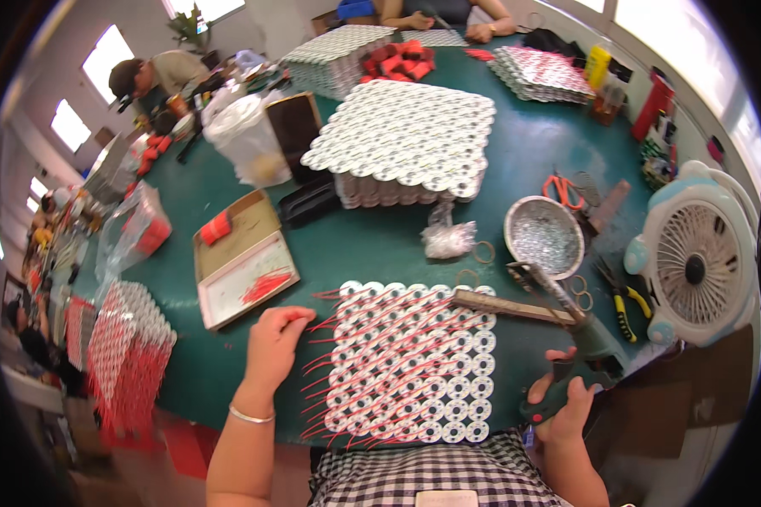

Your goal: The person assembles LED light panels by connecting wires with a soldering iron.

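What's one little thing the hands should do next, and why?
Maybe the left hand should gently steady the left edge of the white disc sheet. It is right beside that edge, where red wires stick out, and the right hand is busy holding a dark green tool.

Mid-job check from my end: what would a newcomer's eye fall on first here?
Probably the panel of white rings with thin red strands across it, front and centre on the green table, with the left hand beside its left edge. Next, the green power tool in the right hand, to the panel's right. Then the tall white stack behind the panel and the pale fan at far right.
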`<state>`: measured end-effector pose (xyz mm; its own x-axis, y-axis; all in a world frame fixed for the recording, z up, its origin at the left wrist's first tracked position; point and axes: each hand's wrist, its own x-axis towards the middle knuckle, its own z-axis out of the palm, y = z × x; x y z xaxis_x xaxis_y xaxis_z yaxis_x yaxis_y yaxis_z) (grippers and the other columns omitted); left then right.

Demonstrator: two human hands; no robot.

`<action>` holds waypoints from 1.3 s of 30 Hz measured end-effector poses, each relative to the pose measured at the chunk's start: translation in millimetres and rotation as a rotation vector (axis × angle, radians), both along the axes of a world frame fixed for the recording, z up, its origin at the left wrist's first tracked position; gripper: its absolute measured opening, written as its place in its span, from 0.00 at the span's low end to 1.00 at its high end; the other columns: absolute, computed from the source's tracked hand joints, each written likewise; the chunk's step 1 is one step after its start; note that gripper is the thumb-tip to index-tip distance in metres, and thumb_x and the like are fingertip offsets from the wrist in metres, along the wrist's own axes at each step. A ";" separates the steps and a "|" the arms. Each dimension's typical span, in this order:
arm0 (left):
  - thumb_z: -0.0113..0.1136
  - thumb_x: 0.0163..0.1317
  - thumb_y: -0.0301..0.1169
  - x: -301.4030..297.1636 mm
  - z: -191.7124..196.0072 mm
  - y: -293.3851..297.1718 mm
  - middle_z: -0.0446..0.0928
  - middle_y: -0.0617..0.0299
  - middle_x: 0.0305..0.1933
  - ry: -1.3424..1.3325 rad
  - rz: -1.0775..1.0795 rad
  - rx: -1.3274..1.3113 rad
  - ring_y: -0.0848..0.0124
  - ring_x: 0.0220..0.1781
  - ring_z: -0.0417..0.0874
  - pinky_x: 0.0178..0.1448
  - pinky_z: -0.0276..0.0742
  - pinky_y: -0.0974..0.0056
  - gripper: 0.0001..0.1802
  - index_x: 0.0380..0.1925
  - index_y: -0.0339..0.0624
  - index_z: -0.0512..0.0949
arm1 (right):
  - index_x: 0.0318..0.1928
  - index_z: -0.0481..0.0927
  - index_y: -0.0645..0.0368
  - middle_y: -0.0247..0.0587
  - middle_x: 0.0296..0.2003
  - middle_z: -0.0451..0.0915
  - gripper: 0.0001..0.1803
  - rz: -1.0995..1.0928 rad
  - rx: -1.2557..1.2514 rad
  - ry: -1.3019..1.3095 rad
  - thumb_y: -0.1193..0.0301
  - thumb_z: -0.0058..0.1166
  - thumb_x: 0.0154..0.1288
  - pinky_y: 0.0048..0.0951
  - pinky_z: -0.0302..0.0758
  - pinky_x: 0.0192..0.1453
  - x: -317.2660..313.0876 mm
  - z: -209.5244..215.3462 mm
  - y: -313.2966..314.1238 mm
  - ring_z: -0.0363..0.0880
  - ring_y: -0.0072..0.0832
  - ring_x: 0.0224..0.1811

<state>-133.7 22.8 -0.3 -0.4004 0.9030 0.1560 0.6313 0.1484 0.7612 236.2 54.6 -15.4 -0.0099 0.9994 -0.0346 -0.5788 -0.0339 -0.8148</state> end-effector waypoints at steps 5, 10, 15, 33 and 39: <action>0.54 0.55 0.23 29.2 27.0 -1.0 0.79 0.61 0.33 -0.412 0.087 0.156 0.79 0.32 0.76 0.36 0.69 0.75 0.08 0.36 0.34 0.75 | 0.55 0.60 0.60 0.52 0.47 0.70 0.26 0.045 -0.016 -0.001 0.63 0.46 0.58 0.30 0.73 0.21 2.6 1.6 -1.1 0.74 0.31 0.19; 0.54 0.59 0.26 103.1 56.5 -9.3 0.78 0.64 0.31 -0.829 -0.271 -0.414 0.84 0.29 0.74 0.31 0.69 0.78 0.11 0.41 0.35 0.75 | 0.55 0.60 0.62 0.54 0.47 0.70 0.28 0.115 -0.052 0.059 0.60 0.47 0.58 0.33 0.76 0.26 -4.0 15.7 -9.3 0.78 0.35 0.24; 0.45 0.64 0.28 155.6 35.3 -9.9 0.77 0.66 0.33 -1.060 -0.564 -0.684 0.85 0.30 0.74 0.26 0.66 0.80 0.12 0.45 0.38 0.73 | 0.56 0.58 0.66 0.56 0.46 0.71 0.34 0.458 -0.085 0.001 0.59 0.54 0.55 0.41 0.73 0.50 -15.1 24.4 -22.6 0.74 0.44 0.48; 0.41 0.66 0.30 177.3 31.9 -7.9 0.74 0.58 0.41 -1.218 -0.583 -0.879 0.73 0.41 0.76 0.46 0.75 0.69 0.16 0.51 0.35 0.68 | 0.58 0.57 0.68 0.56 0.53 0.65 0.36 0.620 -0.122 0.088 0.58 0.53 0.57 0.46 0.66 0.59 -3.0 22.4 -13.1 0.67 0.44 0.55; 0.45 0.64 0.28 178.2 21.3 -8.7 0.76 0.56 0.39 -1.313 -0.453 -0.845 0.71 0.39 0.78 0.42 0.77 0.67 0.11 0.46 0.38 0.67 | 0.57 0.59 0.68 0.55 0.52 0.67 0.37 0.545 -0.174 0.043 0.55 0.55 0.55 0.41 0.67 0.58 -2.6 12.0 -14.3 0.70 0.40 0.53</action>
<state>44.5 14.0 21.0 0.4570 0.6240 -0.6338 -0.2452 0.7734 0.5846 233.6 40.3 -3.4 -0.5268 0.8292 -0.1868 -0.4727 -0.4684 -0.7464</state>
